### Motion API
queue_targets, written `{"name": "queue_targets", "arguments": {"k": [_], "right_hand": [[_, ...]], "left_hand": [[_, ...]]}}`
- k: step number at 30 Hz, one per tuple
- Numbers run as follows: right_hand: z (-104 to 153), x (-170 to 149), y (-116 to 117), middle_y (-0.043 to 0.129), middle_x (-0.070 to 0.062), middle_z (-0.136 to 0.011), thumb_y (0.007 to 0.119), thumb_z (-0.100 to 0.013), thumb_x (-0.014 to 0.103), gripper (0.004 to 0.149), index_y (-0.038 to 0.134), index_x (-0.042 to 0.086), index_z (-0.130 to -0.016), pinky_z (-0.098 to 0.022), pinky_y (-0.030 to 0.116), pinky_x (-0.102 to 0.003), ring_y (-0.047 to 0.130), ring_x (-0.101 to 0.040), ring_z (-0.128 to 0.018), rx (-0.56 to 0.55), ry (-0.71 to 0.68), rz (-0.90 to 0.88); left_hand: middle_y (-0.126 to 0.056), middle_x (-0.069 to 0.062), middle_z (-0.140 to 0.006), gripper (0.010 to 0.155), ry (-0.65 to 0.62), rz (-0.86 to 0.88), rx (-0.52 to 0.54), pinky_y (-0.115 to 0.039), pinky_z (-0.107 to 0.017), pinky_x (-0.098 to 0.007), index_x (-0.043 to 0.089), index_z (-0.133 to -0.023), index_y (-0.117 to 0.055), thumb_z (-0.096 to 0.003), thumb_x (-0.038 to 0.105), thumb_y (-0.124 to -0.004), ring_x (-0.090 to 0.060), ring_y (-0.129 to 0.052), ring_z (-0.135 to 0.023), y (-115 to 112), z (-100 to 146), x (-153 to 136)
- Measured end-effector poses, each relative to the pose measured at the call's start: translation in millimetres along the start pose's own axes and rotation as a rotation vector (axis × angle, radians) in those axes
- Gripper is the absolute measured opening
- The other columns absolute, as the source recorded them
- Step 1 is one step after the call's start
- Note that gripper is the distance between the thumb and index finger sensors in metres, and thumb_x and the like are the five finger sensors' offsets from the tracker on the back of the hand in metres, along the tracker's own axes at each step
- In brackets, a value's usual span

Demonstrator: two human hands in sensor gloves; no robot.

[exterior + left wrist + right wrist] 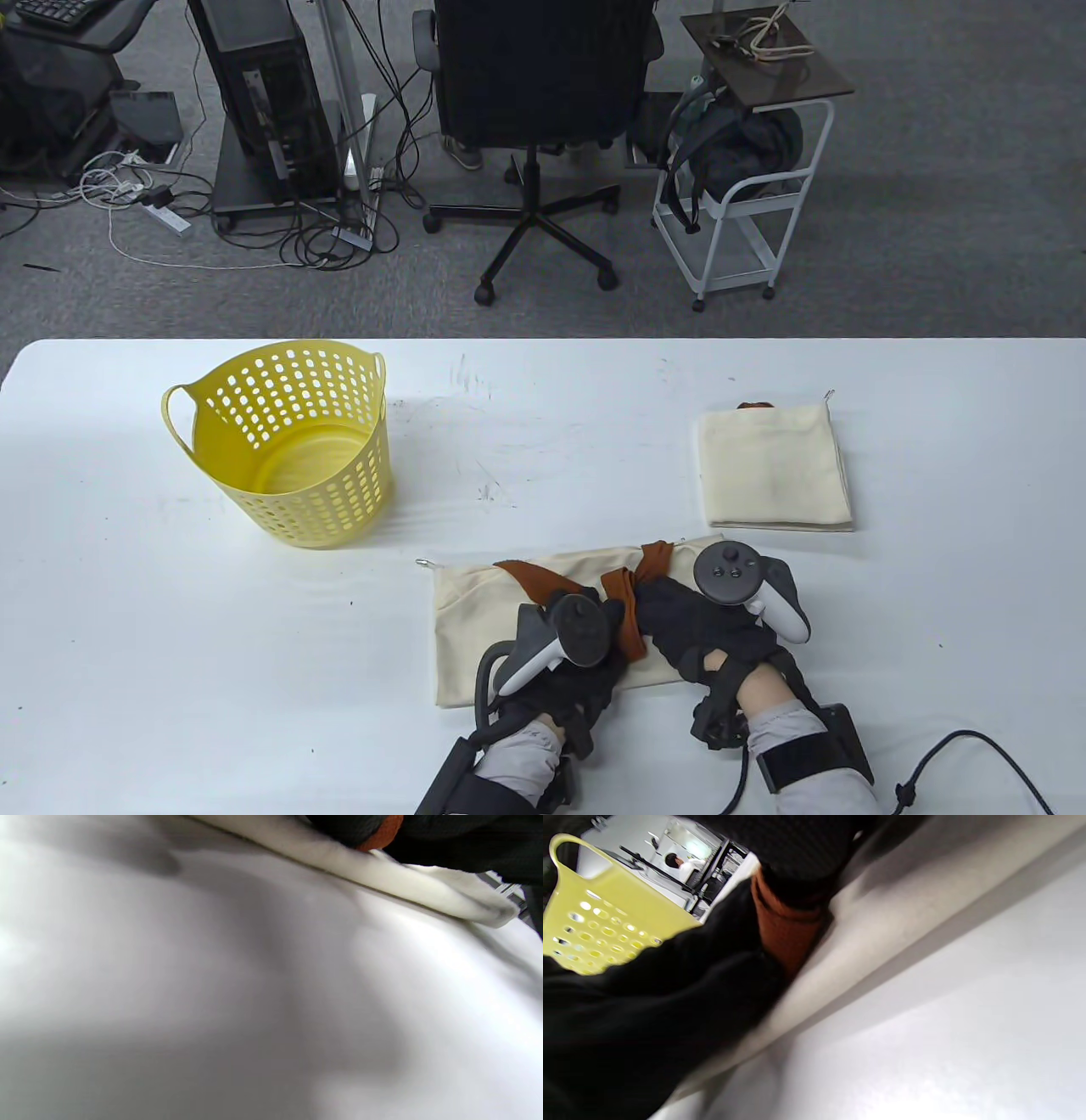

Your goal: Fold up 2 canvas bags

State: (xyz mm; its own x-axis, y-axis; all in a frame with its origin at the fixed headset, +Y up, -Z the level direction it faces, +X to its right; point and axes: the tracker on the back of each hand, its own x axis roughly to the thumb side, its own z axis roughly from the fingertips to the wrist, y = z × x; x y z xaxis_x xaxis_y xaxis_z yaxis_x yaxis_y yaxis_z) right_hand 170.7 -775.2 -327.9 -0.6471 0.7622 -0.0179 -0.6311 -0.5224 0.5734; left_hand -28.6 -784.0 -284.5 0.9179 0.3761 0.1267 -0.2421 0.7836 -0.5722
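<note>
A cream canvas bag (484,611) with orange-brown straps (628,607) lies flat near the table's front edge. My left hand (585,658) rests on its middle, beside the straps. My right hand (679,624) lies on its right part, fingers at the straps. The trackers hide both hands' fingers, so I cannot tell whether they hold cloth. The bag's edge shows in the left wrist view (382,874); bag and strap show in the right wrist view (789,929). A second cream bag (774,469) lies folded at the right, apart from both hands.
A yellow perforated basket (293,441) stands on the white table (170,611) at the left; it also shows in the right wrist view (598,921). A black cable (976,755) lies at the front right. An office chair and a white cart stand beyond the far edge.
</note>
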Motion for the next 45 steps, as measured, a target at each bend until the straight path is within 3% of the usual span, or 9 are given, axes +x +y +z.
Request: {"name": "queue_targets", "arguments": {"k": [6,13,20,26,32,35,39,43,45], "right_hand": [[18.1,10.8,-18.5,0.071,-0.020,-0.098,0.076,-0.048,0.016,0.042,0.081,0.002,-0.087,-0.067,0.046,-0.063,0.063,-0.044,-0.091,-0.267,-0.155,-0.125],[0.0,10.4,12.9,0.036,-0.004,-0.115,0.080,-0.051,0.028,0.063,0.052,0.018,-0.108,-0.073,0.022,-0.059,0.023,-0.036,-0.103,-0.099,0.090,0.019],[-3.0,15.4,24.2,0.029,0.003,-0.115,0.078,-0.052,0.028,0.063,0.048,0.026,-0.107,-0.074,0.019,-0.053,0.018,-0.031,-0.103,-0.110,0.194,0.176],[-3.4,13.8,24.5,0.026,0.004,-0.115,0.076,-0.053,0.028,0.063,0.045,0.027,-0.108,-0.073,0.017,-0.052,0.015,-0.030,-0.103,-0.094,0.193,0.163],[-3.5,12.7,24.5,0.023,0.005,-0.114,0.075,-0.054,0.029,0.063,0.042,0.028,-0.108,-0.073,0.013,-0.051,0.012,-0.028,-0.102,-0.071,0.193,0.145],[-3.4,11.9,24.8,0.022,0.006,-0.114,0.074,-0.054,0.029,0.064,0.041,0.028,-0.108,-0.073,0.012,-0.050,0.010,-0.027,-0.102,-0.066,0.192,0.137],[-3.6,11.8,24.7,0.021,0.007,-0.114,0.073,-0.054,0.030,0.064,0.040,0.029,-0.108,-0.073,0.011,-0.050,0.009,-0.027,-0.102,-0.060,0.194,0.133],[-3.7,11.6,24.6,0.018,0.007,-0.114,0.072,-0.054,0.030,0.064,0.038,0.029,-0.108,-0.072,0.009,-0.049,0.007,-0.026,-0.102,-0.056,0.199,0.127],[-3.7,11.6,24.5,0.018,0.007,-0.114,0.072,-0.054,0.030,0.064,0.038,0.029,-0.108,-0.072,0.009,-0.049,0.007,-0.026,-0.102,-0.056,0.200,0.129]], "left_hand": [[-0.008,0.003,-0.122,0.063,0.006,-0.029,0.008,-0.007,-0.074,-0.061,0.039,-0.115,-0.022,-0.0648,0.044,-0.060,-0.025,0.004,-0.109,-1.2,-0.3,4.3],[-0.011,0.002,-0.123,0.062,-0.026,0.001,-0.003,-0.009,-0.075,-0.063,0.038,-0.115,-0.027,-0.0646,0.040,-0.062,-0.026,0.000,-0.111,3.5,0.2,1.8],[-0.027,-0.003,-0.123,0.061,-0.094,0.202,-0.012,-0.012,-0.072,-0.065,0.025,-0.117,-0.037,-0.0634,0.027,-0.067,-0.027,-0.011,-0.111,27.2,10.0,-22.5],[-0.034,-0.012,-0.124,0.061,0.193,0.096,0.158,-0.017,-0.072,-0.068,0.019,-0.117,-0.041,-0.0632,0.029,-0.068,-0.037,-0.018,-0.111,74.9,41.5,-84.3],[-0.027,-0.020,-0.122,0.075,0.406,0.224,0.263,-0.019,-0.070,-0.069,0.011,-0.118,-0.037,-0.0615,0.039,-0.078,-0.045,-0.013,-0.108,63.7,55.3,-146.7],[-0.008,-0.019,-0.119,0.075,0.350,0.323,0.180,-0.011,-0.068,-0.068,0.010,-0.117,-0.031,-0.0624,0.041,-0.072,-0.042,0.002,-0.103,51.3,48.0,-150.5],[-0.010,-0.015,-0.120,0.069,0.282,0.405,0.178,-0.007,-0.068,-0.068,0.010,-0.118,-0.036,-0.0637,0.039,-0.069,-0.038,0.003,-0.105,53.0,47.1,-150.6],[-0.027,-0.019,-0.122,0.068,0.143,0.567,0.219,-0.013,-0.070,-0.067,0.014,-0.117,-0.036,-0.0636,0.034,-0.073,-0.041,-0.007,-0.107,59.4,51.9,-147.6],[-0.046,-0.020,-0.121,0.068,0.079,0.626,0.249,-0.028,-0.075,-0.064,0.016,-0.117,-0.039,-0.0630,0.032,-0.076,-0.044,-0.030,-0.109,63.0,54.6,-143.9]]}}
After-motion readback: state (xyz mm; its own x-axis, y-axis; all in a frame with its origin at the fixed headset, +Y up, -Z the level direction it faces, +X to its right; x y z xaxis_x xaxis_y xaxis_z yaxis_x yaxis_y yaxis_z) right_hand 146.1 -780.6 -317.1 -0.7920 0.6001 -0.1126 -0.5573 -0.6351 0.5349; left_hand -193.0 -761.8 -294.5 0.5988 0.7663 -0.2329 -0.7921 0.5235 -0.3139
